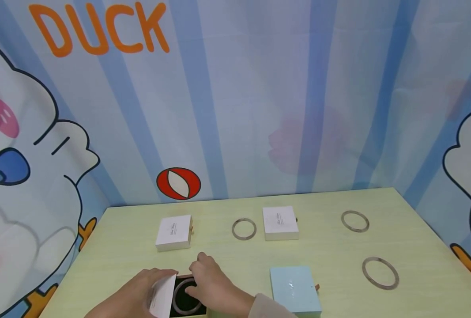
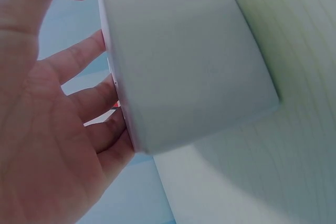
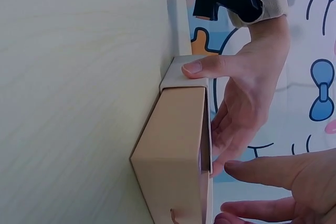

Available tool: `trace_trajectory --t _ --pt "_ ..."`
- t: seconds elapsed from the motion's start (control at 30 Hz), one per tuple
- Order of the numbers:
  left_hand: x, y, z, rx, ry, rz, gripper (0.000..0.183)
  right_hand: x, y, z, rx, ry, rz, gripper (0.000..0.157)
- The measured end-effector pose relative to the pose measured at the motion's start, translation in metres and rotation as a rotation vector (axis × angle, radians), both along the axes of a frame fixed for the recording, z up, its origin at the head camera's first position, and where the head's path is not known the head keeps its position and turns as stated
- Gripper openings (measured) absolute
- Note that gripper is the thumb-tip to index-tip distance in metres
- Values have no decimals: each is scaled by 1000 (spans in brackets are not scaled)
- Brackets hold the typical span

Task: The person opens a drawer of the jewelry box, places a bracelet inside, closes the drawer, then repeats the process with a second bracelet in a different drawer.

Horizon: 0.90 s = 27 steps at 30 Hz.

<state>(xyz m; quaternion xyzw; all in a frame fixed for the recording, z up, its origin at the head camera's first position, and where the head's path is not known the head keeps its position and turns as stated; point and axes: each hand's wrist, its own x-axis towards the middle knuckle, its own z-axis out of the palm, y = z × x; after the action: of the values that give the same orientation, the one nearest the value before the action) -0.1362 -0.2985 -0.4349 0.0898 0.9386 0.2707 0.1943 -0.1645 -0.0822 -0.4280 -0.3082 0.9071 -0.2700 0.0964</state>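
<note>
Near the front edge of the table, my left hand [image 1: 128,293] grips the white sleeve [image 1: 162,300] of a jewelry box, thumb on one side and fingers on the other. The tan drawer [image 3: 181,124] is pulled partway out of that sleeve, showing a dark lining. A pale bangle [image 1: 175,299] lies in the drawer. Over it reaches my right hand [image 1: 219,285], its thumb appearing above the ring's middle in the head view. In the right wrist view the right fingers [image 3: 268,172] look fairly straight, beside the drawer's open side; any contact with the bangle is hidden.
Two closed white boxes, one left [image 1: 173,232] and one mid-table [image 1: 280,223], stand behind my hands. A light blue box [image 1: 295,289] sits right of my right hand. Three loose bangles lie about: one between the white boxes [image 1: 233,229], two at right [image 1: 367,227] [image 1: 394,282].
</note>
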Motion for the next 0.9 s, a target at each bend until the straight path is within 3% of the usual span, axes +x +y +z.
trace_trajectory --t 0.2,0.27,0.43,0.7,0.9 --pt "0 -1 0 13 -2 14 106 1 7 -1 -35 75 -18 18" --pt "0 -1 -1 5 -7 22 106 1 8 -1 -1 135 -10 12" --pt "-1 0 -3 -18 -21 37 105 1 11 -3 106 228 3 17" --pt "-2 1 -3 -30 -22 31 105 0 19 -7 126 238 -11 18" --pt "-1 0 -3 -32 -9 26 106 -1 22 -7 150 195 -31 14"
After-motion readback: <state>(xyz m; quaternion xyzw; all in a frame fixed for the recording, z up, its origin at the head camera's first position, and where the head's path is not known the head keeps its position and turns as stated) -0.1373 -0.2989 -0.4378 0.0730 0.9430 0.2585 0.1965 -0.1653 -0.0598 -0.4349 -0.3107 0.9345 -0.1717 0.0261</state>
